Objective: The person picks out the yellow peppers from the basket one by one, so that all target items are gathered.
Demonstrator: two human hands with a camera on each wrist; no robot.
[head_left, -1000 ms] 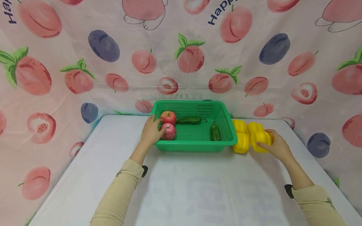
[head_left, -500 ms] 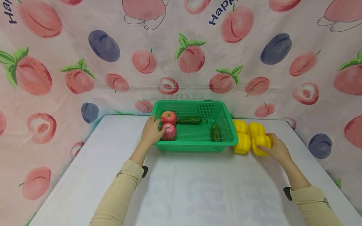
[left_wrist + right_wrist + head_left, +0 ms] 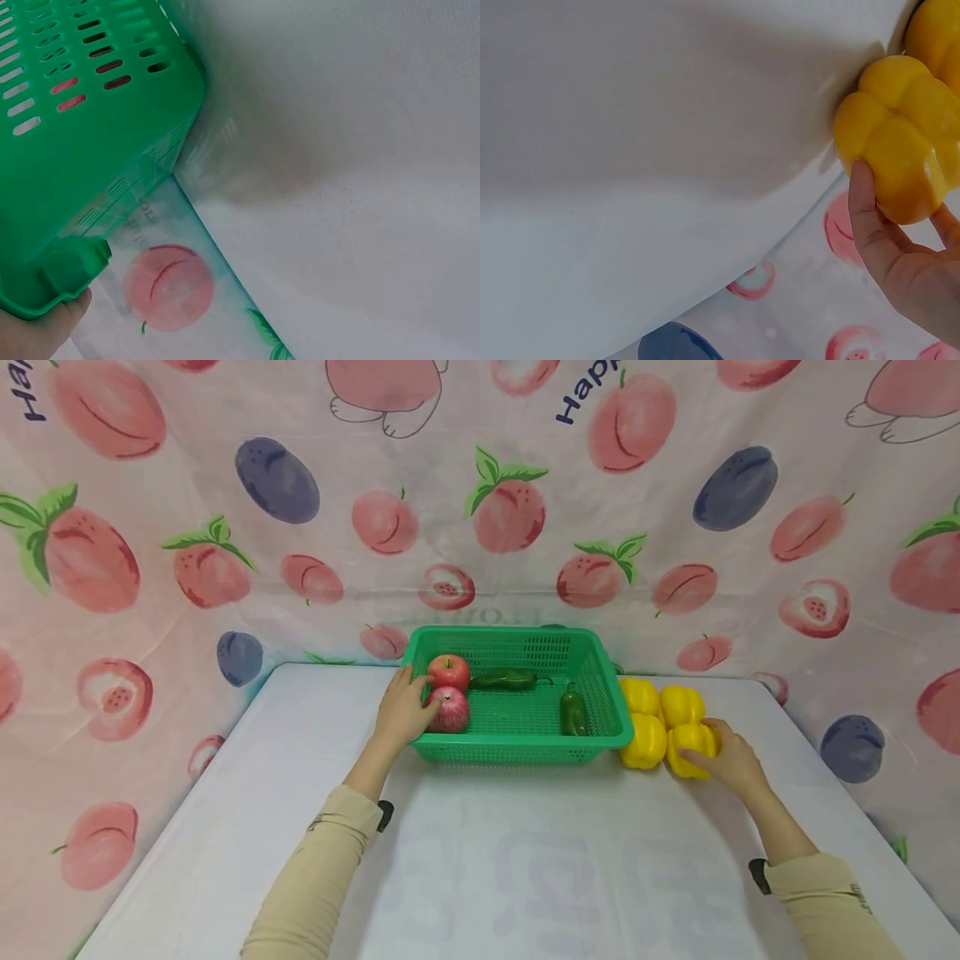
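In the head view, my left hand (image 3: 402,710) grips the left rim of a green plastic basket (image 3: 517,741). Its fingertips show at the rim in the left wrist view (image 3: 45,330). On the right, my right hand (image 3: 733,762) holds a yellow bell pepper (image 3: 690,750) between thumb and fingers. The right wrist view shows the thumb against this pepper's side (image 3: 900,150). It stands at the front right of a cluster with several other yellow bell peppers (image 3: 642,742), beside the basket. Inside the basket lie a red apple (image 3: 449,672) and a streaked purplish-red round item, perhaps an onion (image 3: 450,710).
The basket also contains two dark green peppers, one lying along the back (image 3: 504,679) and one near the right wall (image 3: 573,713). A white-covered table (image 3: 525,852) extends in front. Behind it hangs a fruit-printed cloth (image 3: 315,610).
My right hand has brought the held bell pepper down and slightly toward me, in front of the back right pepper. The left hand and basket stay in place.
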